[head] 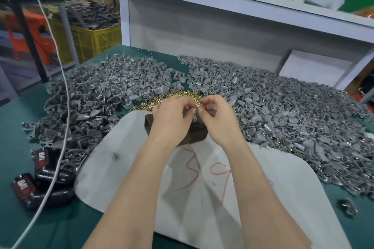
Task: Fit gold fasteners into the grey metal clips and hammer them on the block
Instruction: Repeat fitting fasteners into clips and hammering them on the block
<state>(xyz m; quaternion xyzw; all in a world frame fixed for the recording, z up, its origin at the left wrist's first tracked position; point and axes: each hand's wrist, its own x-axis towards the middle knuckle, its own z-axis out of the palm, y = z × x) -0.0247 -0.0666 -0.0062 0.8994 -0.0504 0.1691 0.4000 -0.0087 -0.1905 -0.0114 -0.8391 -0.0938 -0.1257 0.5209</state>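
**Both hands meeting over the block, pinching a small grey piece**

The left hand [172, 117] and right hand [219, 121] are coming together directly above the brown block [192, 135], fingertips almost touching. The left hand's fingers are curling in and pinching a grey clip [194, 117], of which only a sliver is showing between the two hands. The right hand's thumb and forefinger are closing tightly together right at that clip; whatever is sitting between them is too small to make out, so its hold cannot be told.

The block is sitting on a pale sheet [121, 168], mostly hidden under the wrists, with red scrawl [194, 170] running across the sheet on the person's side of the block. Just behind the block, a small pile of gold fasteners [162, 100] is lying against the sheet's far edge. Heaps of grey clips [97, 95] are spreading out to the left of the block, and a wider heap is spreading to its right, all across the green table [20, 127].

Left of the block and nearer the person, black packets with red labels [46, 166] are lying at the sheet's corner, with a white cable [62, 107] trailing over them. Far behind the block a white bench [202, 26] is standing, and behind and left of it a yellow crate [97, 40].
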